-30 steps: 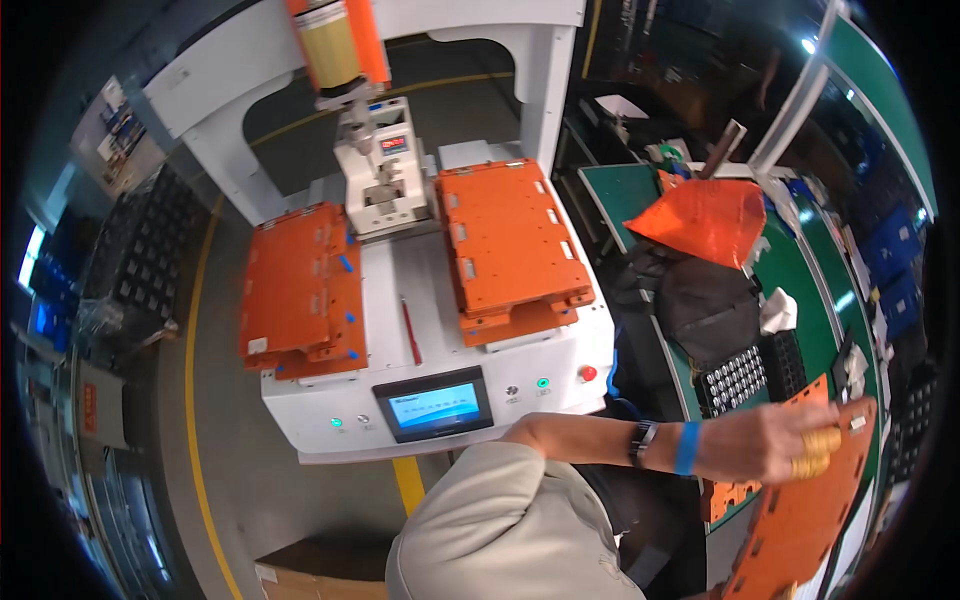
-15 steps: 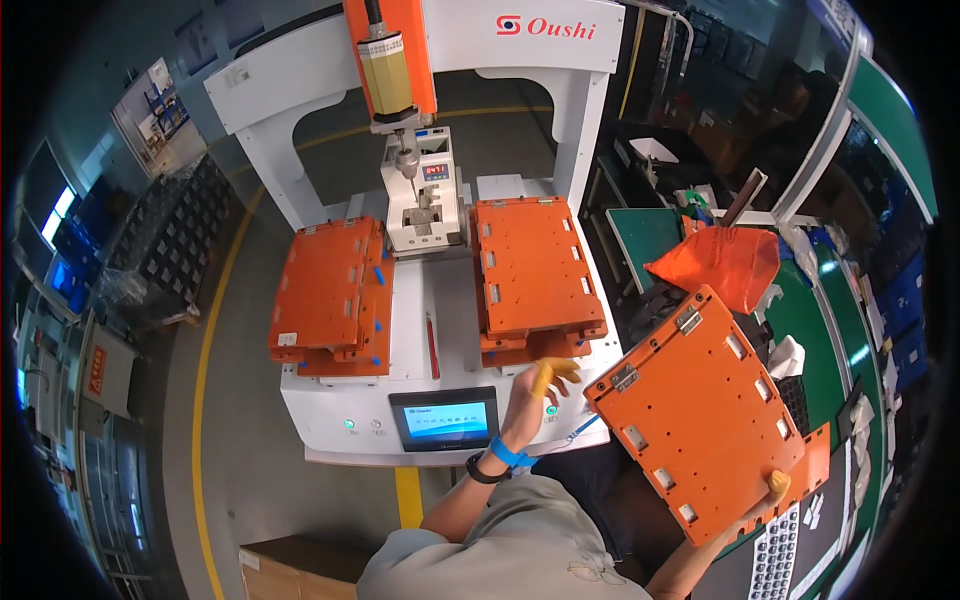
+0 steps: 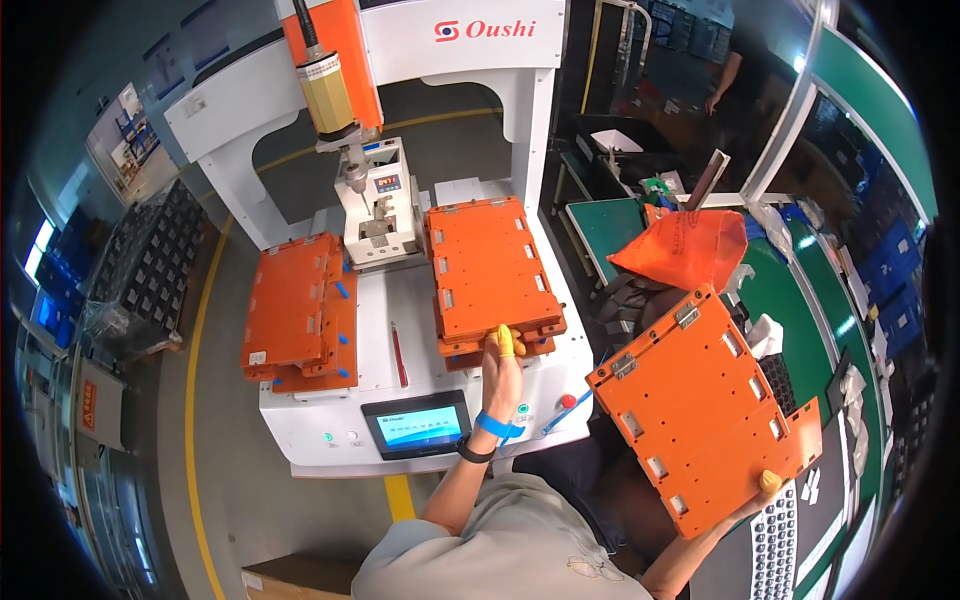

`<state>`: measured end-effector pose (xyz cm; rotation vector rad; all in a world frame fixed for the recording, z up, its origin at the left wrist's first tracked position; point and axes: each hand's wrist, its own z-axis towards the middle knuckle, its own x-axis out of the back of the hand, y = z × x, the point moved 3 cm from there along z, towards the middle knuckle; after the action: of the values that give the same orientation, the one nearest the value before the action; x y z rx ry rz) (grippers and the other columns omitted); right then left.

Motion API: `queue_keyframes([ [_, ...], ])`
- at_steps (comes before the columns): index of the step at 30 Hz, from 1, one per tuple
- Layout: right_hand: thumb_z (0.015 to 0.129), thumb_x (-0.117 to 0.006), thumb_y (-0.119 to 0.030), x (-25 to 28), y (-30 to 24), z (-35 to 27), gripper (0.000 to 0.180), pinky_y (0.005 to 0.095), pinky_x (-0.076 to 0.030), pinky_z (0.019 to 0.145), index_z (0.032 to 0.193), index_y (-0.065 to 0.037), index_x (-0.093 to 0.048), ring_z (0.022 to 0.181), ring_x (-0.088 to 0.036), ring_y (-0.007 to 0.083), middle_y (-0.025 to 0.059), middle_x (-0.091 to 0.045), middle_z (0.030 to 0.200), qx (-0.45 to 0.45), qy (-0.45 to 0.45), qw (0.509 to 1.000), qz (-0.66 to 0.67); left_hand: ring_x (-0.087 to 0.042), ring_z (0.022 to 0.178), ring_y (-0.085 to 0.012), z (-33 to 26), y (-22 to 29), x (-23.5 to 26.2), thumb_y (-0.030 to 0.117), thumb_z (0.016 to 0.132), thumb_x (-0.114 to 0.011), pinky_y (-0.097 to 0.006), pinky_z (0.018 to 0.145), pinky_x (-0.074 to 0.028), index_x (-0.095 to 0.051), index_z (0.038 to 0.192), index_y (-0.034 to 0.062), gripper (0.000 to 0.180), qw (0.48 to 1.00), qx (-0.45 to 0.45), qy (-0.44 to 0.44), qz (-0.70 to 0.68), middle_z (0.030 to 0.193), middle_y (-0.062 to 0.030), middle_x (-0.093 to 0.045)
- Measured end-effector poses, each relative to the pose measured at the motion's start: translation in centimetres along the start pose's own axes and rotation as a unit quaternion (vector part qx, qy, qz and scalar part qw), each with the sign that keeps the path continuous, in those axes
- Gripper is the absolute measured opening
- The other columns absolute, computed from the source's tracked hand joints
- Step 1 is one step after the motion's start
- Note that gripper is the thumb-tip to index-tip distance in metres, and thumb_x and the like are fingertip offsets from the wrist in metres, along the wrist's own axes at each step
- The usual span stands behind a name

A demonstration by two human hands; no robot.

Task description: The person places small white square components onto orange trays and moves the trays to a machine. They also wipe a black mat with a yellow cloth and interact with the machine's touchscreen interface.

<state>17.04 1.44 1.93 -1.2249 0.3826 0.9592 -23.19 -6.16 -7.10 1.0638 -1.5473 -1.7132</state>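
My left hand [image 3: 503, 366], with yellow finger cots and a blue wrist strap, is at the front edge of the right-hand orange fixture [image 3: 490, 265] on the white machine. Its fingers are bunched against that edge, partly hiding their grip. In my right hand [image 3: 752, 498], also in yellow finger cots, is the lower right corner of another orange fixture [image 3: 695, 420] with metal hinges and small rectangular slots. That fixture tilts over the side bench. A third orange fixture [image 3: 290, 305], with blue pegs along its side, rests on the machine's left.
A screwdriving spindle [image 3: 330, 95] hangs above a white screw feeder [image 3: 380, 210]. A red pen [image 3: 399, 355] lies between the fixtures, behind a touchscreen [image 3: 416, 424]. To the right are an orange bag [image 3: 685, 245], a keyboard [image 3: 773, 540] and a red button [image 3: 568, 401].
My left hand has moved from in front of the machine up to the right-hand fixture's near edge. The fixture in my right hand stays nearly in place. The view has shifted to the right.
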Motion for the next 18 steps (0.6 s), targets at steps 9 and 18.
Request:
queue_keyframes([
  [9, 0.081, -0.062, -0.028, 0.4, -1.0, -1.4, 0.070, 0.0483, -0.050, 0.099, 0.141, 0.000, -0.038, 0.117, -0.057, 0.0333, 0.0189, -0.053, 0.133, 0.025, -0.017, 0.999, 0.030, -0.039, 0.052, -0.0051, 0.9, 2.4, -1.5, 0.053, 0.102, -0.041, -0.021, 0.045, -0.030, -0.057, 0.083, 0.0060, 0.053, 0.989, -0.038, 0.113, -0.086, 0.066, 0.0029, -0.049],
  [18, 0.081, -0.060, -0.025, -1.4, -1.3, -1.2, 0.068, 0.0500, -0.051, 0.098, 0.141, -0.001, -0.039, 0.119, -0.057, 0.0342, 0.0193, -0.052, 0.134, 0.062, 0.002, 0.997, 0.037, -0.057, 0.115, -0.0231, 3.5, 7.3, -3.3, 0.029, 0.093, -0.061, -0.038, 0.100, -0.046, -0.057, 0.121, 0.0038, 0.038, 0.881, 0.012, 0.083, -0.466, 0.122, -0.0070, -0.061],
])
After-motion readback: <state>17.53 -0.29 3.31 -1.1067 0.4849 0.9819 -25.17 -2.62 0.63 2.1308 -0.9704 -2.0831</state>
